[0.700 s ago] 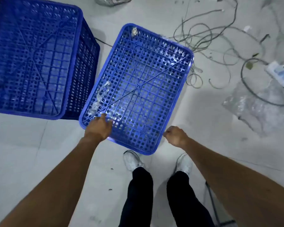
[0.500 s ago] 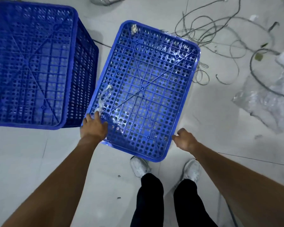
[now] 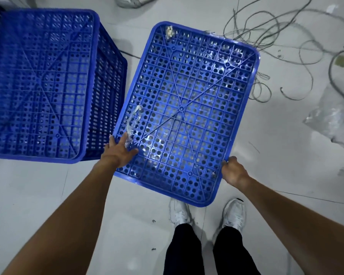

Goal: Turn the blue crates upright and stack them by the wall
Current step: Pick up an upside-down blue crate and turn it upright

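An upside-down blue crate [image 3: 187, 108] lies on the floor in front of me, its perforated bottom facing up, with bits of clear tape stuck to it. My left hand [image 3: 119, 151] rests flat on its near left corner, fingers spread. My right hand [image 3: 233, 171] grips its near right edge, fingers curled under the rim. A second blue crate [image 3: 42, 84], also bottom up, stands to the left, close beside the first one.
Tangled grey cables [image 3: 276, 36] sprawl over the floor at the upper right. Crumpled clear plastic wrap [image 3: 334, 120] lies at the right edge. My white shoes [image 3: 207, 213] stand just below the crate. Pale floor extends at lower left.
My right hand moved from beside the crate onto its near right edge and closed on it. My left hand stayed on the near left corner. The view shifted slightly.
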Demonstrator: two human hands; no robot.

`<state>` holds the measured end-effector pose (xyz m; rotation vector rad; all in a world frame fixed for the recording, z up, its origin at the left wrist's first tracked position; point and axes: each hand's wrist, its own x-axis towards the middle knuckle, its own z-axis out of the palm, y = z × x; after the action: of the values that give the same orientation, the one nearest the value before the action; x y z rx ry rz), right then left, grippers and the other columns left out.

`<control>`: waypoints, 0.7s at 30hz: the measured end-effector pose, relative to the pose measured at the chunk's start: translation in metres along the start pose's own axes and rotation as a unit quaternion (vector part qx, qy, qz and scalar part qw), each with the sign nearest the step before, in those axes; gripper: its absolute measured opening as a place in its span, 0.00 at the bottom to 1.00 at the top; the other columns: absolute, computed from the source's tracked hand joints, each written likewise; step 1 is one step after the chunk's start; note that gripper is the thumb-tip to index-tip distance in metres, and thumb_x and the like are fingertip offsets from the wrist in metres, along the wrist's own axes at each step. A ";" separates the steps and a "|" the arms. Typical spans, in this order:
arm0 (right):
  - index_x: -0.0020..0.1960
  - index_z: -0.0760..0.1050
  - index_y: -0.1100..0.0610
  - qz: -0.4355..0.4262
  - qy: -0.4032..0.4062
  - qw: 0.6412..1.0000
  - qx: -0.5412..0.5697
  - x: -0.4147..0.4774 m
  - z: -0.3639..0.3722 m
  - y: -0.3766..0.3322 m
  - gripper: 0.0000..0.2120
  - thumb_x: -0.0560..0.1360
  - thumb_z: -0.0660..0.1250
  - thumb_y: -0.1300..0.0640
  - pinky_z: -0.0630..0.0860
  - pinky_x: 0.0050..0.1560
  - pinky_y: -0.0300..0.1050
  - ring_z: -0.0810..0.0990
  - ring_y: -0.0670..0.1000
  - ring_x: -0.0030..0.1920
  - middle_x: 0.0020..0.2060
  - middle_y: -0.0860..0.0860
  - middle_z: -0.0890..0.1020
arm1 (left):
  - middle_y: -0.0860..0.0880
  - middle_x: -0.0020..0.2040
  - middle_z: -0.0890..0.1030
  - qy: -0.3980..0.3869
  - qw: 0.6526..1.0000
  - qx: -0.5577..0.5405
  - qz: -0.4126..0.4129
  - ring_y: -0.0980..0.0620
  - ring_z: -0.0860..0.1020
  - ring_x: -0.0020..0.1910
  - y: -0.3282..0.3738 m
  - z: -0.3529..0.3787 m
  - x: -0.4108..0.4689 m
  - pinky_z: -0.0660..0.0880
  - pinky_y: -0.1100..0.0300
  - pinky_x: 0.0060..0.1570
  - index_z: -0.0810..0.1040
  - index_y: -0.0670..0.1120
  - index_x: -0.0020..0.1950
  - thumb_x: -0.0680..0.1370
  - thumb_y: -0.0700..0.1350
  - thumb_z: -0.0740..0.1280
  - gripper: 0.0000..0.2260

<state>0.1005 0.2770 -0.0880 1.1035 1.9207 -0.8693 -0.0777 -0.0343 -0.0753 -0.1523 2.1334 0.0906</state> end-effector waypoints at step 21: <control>0.66 0.63 0.64 0.000 0.083 0.996 -0.022 0.023 -0.045 0.046 0.18 0.84 0.50 0.52 0.73 0.57 0.57 0.76 0.66 0.58 0.60 0.65 0.76 | 0.39 0.67 0.68 0.162 0.985 0.005 0.050 0.35 0.77 0.56 0.020 0.067 -0.030 0.74 0.44 0.53 0.55 0.55 0.77 0.77 0.55 0.67 0.31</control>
<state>0.1217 0.3412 -0.0939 1.1813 2.0657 -0.7502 -0.0083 -0.0042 -0.0856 -0.0555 2.4670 0.1201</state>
